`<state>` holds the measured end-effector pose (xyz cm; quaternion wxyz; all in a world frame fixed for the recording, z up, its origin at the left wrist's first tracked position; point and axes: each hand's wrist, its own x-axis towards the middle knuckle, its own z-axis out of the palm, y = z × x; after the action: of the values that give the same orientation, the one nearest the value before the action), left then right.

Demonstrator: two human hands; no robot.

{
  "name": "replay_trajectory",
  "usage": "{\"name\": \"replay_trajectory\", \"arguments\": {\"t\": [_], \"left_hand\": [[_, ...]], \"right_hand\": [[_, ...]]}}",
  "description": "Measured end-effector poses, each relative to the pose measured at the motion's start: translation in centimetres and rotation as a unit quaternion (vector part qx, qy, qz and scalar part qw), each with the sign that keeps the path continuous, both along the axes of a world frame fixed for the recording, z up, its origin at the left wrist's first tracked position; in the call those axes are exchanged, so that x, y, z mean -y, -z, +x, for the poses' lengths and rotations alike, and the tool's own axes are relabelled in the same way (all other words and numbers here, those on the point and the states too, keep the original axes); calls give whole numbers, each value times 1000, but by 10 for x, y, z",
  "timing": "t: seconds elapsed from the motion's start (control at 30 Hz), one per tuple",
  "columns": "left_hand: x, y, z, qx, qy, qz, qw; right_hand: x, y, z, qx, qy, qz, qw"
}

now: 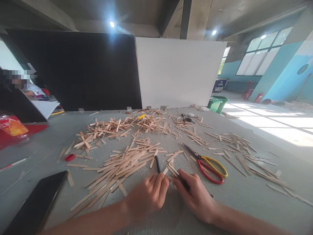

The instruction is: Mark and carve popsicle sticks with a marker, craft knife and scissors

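My left hand (154, 192) is closed, its fingers pinching a short pale piece of wooden craft stick (165, 170). A slim black rod-like tool (157, 164) sticks up just beyond those fingers; I cannot tell whether the hand holds it. Close by on the right, my right hand (195, 192) grips a slim dark-handled tool (180, 179) with pale, brassy edges at its tip. That tip reaches the stick piece, and the tool's exact kind is unclear. Scissors with one red and one yellow handle (212, 168) lie beyond my right hand. Loose craft sticks (132, 158) spread out beyond my left hand.
More craft sticks (107, 127) cover the back of the grey table (234, 209). A black phone (36, 202) lies front left, near a red ring (69, 157). A bottle (13, 127) stands far left. Black and white panels (181, 71) rise behind. Another person sits at far left.
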<state>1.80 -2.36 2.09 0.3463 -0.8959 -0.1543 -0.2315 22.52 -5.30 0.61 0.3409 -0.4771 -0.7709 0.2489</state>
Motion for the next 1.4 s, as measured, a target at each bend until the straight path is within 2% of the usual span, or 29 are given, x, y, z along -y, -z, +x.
{"name": "replay_trajectory", "arguments": {"t": [0.33,0.4,0.47,0.5,0.53,0.6,0.63,0.7,0.77,0.87,1.03,1.17,1.27,1.4], "left_hand": [[-2,1,1,14,-21,-21,999],[-4,2,0,54,-20,-69,996],[-5,1,-3,113,-17,-176,978],[-6,-1,-4,146,-22,-255,956],[-6,-3,-4,177,-30,-346,921],[-5,-7,-4,234,-43,-517,823],[-4,-9,-3,259,-41,-575,775],[-4,-10,-1,301,-31,-638,708],[-4,-9,2,328,-22,-653,682],[-5,-5,3,347,-15,-634,691],[-5,1,-1,337,0,-574,746],[-2,3,-2,309,55,-524,792],[-1,3,-2,295,87,-513,802],[-1,3,-1,291,83,-514,803]], "right_hand": [[2,0,0,9,-11,6,1000],[2,2,0,10,0,18,1000],[2,3,-1,-2,25,32,999],[2,4,-1,-14,40,39,998],[2,4,-1,-29,54,44,997],[0,4,0,-64,73,44,994],[-1,3,1,-83,80,40,993],[-2,1,2,-119,90,29,988],[-3,-1,2,-141,96,25,985],[-4,-4,2,-143,100,38,984],[-2,-4,0,-143,100,36,984],[-2,-4,1,-145,90,27,985],[-2,-4,1,-144,89,24,985],[-3,-2,1,-148,86,8,985]]}}
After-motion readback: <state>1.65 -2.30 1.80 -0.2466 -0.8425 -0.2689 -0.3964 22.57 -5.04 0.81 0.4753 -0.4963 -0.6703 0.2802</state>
